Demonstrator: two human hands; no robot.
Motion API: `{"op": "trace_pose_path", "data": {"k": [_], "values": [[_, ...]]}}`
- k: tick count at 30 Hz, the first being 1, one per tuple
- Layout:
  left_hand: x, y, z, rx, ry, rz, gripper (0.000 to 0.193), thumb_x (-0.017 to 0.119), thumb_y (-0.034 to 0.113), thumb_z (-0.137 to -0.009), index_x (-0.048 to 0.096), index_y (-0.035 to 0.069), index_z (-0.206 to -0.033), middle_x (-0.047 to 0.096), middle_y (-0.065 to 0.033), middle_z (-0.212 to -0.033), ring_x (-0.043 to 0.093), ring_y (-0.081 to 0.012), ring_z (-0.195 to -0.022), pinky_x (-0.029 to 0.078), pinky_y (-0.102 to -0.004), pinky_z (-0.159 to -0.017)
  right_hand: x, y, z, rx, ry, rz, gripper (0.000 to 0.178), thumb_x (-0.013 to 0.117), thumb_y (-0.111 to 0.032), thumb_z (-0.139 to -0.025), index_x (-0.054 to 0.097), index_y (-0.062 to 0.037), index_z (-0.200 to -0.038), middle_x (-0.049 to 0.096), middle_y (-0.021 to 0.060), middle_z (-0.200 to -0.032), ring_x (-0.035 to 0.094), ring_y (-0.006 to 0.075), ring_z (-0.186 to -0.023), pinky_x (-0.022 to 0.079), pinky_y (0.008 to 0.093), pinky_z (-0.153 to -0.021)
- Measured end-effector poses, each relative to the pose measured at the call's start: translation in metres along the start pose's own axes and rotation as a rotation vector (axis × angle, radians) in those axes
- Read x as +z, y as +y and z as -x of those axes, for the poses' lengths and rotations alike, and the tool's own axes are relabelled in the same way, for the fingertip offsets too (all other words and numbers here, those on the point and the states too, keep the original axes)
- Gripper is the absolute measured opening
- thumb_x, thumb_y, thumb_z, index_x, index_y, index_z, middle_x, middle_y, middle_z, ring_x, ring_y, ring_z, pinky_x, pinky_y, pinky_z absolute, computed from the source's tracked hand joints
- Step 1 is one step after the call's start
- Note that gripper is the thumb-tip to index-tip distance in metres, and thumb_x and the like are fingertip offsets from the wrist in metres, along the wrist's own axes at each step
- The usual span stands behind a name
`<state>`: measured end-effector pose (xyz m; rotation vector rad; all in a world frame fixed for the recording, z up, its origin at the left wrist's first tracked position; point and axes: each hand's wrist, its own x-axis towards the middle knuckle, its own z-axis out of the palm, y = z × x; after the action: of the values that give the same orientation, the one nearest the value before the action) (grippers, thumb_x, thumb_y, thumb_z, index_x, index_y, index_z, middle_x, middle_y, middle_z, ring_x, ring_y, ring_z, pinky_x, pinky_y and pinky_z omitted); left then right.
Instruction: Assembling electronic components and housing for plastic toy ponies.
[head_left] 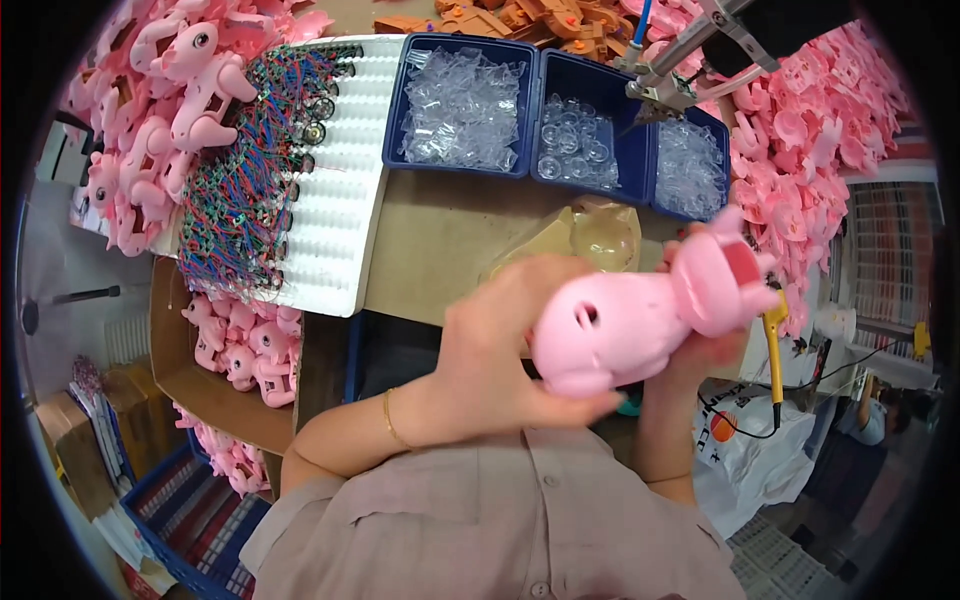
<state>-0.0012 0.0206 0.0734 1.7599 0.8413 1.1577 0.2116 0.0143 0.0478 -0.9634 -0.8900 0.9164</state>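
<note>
A pink plastic toy animal body (620, 322) is held up in front of my chest, lying sideways. A small dark hole shows in its rounded end, and its head end opens in a hollow. My left hand (490, 335) is closed around the rounded end. Fingers of my right hand (690, 355) wrap the head end from behind and below; much of that hand is hidden by the toy and slightly blurred. Just beyond the toy, a crumpled transparent yellowish plastic piece (607, 235) lies on the table (440, 235).
Blue bins (537, 130) of transparent plastic parts stand at the back. A white ridged foam tray (350, 170) holds wired circuit boards (245, 190). Pink toy bodies (190, 80) pile up left, pink shells (810, 130) right. A metal fixture (670, 80) overhangs the bins; a yellow soldering iron (774, 350) hangs right.
</note>
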Motion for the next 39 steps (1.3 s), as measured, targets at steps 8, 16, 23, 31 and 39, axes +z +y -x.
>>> {"op": "trace_pose_path", "data": {"k": [8, 16, 23, 31, 39], "values": [[-0.013, -0.038, 0.004, -0.549, -0.32, 1.06, 0.071, 0.073, 0.028, -0.075, 0.041, -0.002, -0.131, 0.055, -0.0146, -0.121, 0.058, -0.0225, -0.107, 0.049, -0.0327, -0.089, 0.04, -0.048, 0.0, 0.428, -0.536, -0.111, 0.076, 0.073, -0.034, -0.076, 0.038, -0.0024, -0.136, 0.054, 0.0115, -0.124, 0.054, 0.0204, -0.114, 0.047, 0.0367, -0.094], [0.011, -0.005, 0.065, -0.774, -0.107, 0.531, 0.05, 0.046, 0.02, -0.096, 0.028, 0.004, -0.141, 0.044, -0.0139, -0.135, 0.047, -0.0202, -0.12, 0.041, -0.0328, -0.099, 0.039, -0.038, 0.071, 0.851, -0.237, -0.338, 0.063, 0.063, -0.006, -0.079, 0.036, 0.002, -0.135, 0.055, 0.0105, -0.12, 0.052, 0.0157, -0.113, 0.043, 0.0297, -0.095], [0.001, 0.008, 0.047, -1.067, -0.47, 0.857, 0.06, 0.05, 0.034, -0.095, 0.027, 0.001, -0.141, 0.04, -0.0113, -0.137, 0.038, -0.0175, -0.126, 0.031, -0.0322, -0.106, -0.004, -0.067, 0.057, 1.243, -0.616, -0.132, 0.052, 0.061, -0.016, -0.087, 0.041, 0.0023, -0.132, 0.052, 0.0109, -0.125, 0.049, 0.0169, -0.115, 0.04, 0.0303, -0.098], [-0.006, -0.009, 0.011, -1.168, -0.879, 1.258, 0.068, 0.066, 0.017, -0.086, 0.027, 0.001, -0.14, 0.043, -0.0103, -0.134, 0.039, -0.0181, -0.125, 0.032, -0.0345, -0.106, -0.006, -0.066, 0.057, 1.251, -0.72, -0.149, 0.058, 0.066, -0.029, -0.088, 0.042, 0.003, -0.13, 0.054, 0.0106, -0.122, 0.049, 0.0163, -0.113, 0.04, 0.0308, -0.097], [-0.012, -0.016, 0.016, -1.458, -0.895, 1.271, 0.059, 0.067, 0.005, -0.083, 0.038, 0.004, -0.135, 0.049, -0.0062, -0.128, 0.052, -0.0158, -0.113, 0.044, -0.0311, -0.097, 0.001, -0.054, 0.056, 1.461, -0.555, -0.371, 0.056, 0.069, -0.024, -0.085, 0.046, 0.0046, -0.127, 0.056, 0.01, -0.12, 0.054, 0.0163, -0.109, 0.044, 0.0303, -0.095]]}}
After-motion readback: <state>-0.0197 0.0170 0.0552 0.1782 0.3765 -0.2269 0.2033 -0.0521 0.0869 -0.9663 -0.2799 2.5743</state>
